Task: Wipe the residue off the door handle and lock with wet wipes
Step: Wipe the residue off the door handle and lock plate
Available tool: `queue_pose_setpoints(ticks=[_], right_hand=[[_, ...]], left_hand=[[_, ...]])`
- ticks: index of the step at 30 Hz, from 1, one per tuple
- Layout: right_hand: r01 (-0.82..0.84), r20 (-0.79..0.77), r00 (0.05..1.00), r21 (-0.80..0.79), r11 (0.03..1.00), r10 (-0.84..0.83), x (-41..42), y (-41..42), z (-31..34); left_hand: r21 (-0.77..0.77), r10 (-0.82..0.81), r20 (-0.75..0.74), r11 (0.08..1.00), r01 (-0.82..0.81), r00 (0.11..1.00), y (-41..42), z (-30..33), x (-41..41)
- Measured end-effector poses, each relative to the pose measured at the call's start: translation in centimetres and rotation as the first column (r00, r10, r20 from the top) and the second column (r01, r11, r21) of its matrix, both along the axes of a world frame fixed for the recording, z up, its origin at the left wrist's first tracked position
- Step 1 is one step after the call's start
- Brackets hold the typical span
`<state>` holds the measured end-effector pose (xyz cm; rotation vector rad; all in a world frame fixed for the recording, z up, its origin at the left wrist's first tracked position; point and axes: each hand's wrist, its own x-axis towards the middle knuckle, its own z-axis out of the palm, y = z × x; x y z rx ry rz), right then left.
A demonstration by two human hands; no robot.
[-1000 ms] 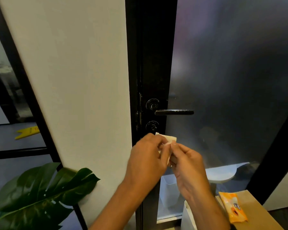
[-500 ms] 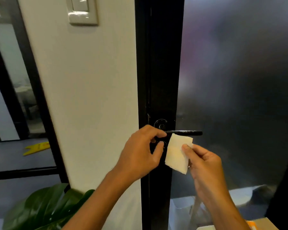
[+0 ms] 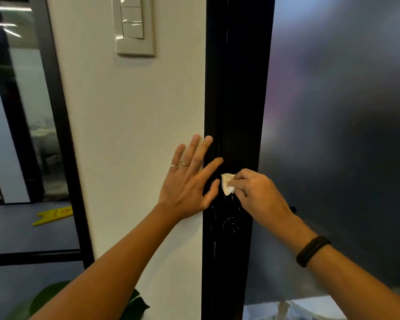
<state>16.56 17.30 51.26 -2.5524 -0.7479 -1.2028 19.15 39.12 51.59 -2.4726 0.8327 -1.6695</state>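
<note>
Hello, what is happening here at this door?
A person is cleaning the hardware on a black door frame. The right hand presses a folded wet wipe against the frame just above the round lock. The left hand rests open and flat where the white wall meets the frame.

The right hand (image 3: 259, 195) presses a folded wipe (image 3: 227, 184) on the black door frame (image 3: 236, 112) — the left hand (image 3: 187, 181) lies flat, fingers spread, beside it.
</note>
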Motion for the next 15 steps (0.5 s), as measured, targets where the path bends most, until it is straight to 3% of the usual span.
queue_pose_setpoints(ticks=[4, 9, 12, 15], right_hand=[[-0.043, -0.087, 0.995, 0.040, 0.998, 0.046, 0.3, -1.2, 0.6], [0.008, 0.121, 0.992, 0.311, 0.950, -0.048, 0.7, -1.5, 3.5], [-0.033, 0.134, 0.991, 0.185, 0.982, 0.008, 0.6, -0.4, 3.8], [-0.053, -0.042, 0.998, -0.004, 0.999, 0.053, -0.8, -0.5, 1.7]], left_hand=[[-0.027, -0.003, 0.076, 1.000, 0.005, 0.997, -0.3, -0.4, 0.5], [-0.035, -0.026, 0.095, 0.999, 0.029, 0.995, -0.3, -0.5, 0.8], [-0.030, -0.036, 0.116, 0.999, 0.040, 0.993, -0.3, -0.5, 0.9], [-0.022, -0.034, 0.122, 0.999, 0.037, 0.992, -0.2, -0.6, 0.9]])
